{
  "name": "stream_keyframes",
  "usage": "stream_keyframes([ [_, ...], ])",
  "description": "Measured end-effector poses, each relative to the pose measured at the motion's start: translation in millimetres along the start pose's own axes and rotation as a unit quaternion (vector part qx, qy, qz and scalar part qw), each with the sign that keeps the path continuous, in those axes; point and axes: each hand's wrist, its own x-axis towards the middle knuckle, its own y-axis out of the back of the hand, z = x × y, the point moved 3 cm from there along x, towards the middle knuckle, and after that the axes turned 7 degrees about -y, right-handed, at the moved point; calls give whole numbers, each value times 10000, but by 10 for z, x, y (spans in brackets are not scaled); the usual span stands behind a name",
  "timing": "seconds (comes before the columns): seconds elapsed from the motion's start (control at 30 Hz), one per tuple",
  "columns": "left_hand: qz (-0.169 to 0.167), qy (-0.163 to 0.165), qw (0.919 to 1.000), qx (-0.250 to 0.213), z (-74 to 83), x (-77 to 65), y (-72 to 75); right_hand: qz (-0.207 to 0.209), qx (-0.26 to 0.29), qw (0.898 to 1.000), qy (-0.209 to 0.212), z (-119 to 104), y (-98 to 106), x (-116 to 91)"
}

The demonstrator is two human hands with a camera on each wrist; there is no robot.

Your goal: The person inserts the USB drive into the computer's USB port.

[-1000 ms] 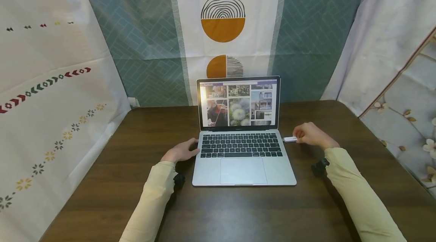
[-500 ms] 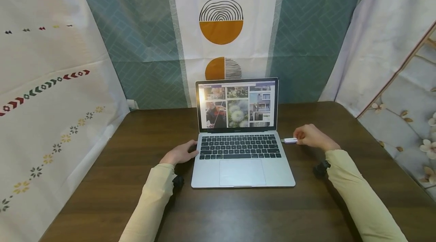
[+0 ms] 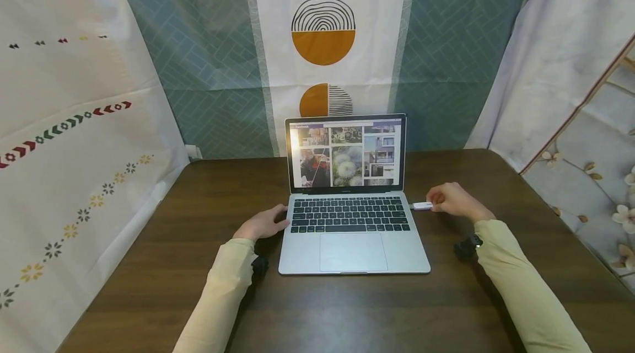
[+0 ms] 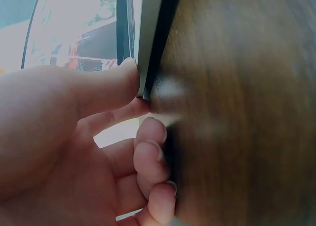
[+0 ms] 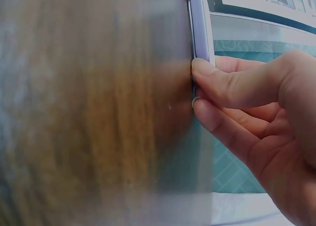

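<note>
An open silver laptop point(image 3: 302, 251) with a lit screen stands on the dark wooden table. Thumb and index finger of my left hand point(image 3: 263, 223) pinch its left edge; in the left wrist view the thumb lies at the top of the edge and a finger beneath it, the other fingers curled on the table side. Along the laptop's right side, my right hand point(image 3: 455, 200) pinches a slim white USB stick point(image 3: 421, 206) between thumb and fingertips. Its narrow metal end points at the laptop's side. In the right wrist view the stick point(image 5: 199, 25) runs up from the fingertips.
The brown tabletop point(image 3: 327, 309) spreads around the laptop. A green and white patterned cloth point(image 3: 213, 94) hangs behind the table, with a white embroidered cloth point(image 3: 74, 138) at the left and a flowered one point(image 3: 590, 187) at the right.
The head view has shifted slightly. Relative to the laptop's edge, the USB stick sits a touch farther right than one second ago. The left hand keeps its hold.
</note>
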Motion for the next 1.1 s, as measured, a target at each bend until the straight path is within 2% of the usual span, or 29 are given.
stream_keyframes([
  [0.3, -18, 11, 10000, 84, 7, -17, 10, -25, 189, 9998, 55, -27, -22, 5],
  [0.77, 26, -64, 9999, 83, 50, -23, 12, -213, -110, 9996, 173, -42, 3, 34],
  [1.1, 58, -146, 9998, 108, 40, -13, 6, -261, -104, 9996, 40, -40, 4, 62],
])
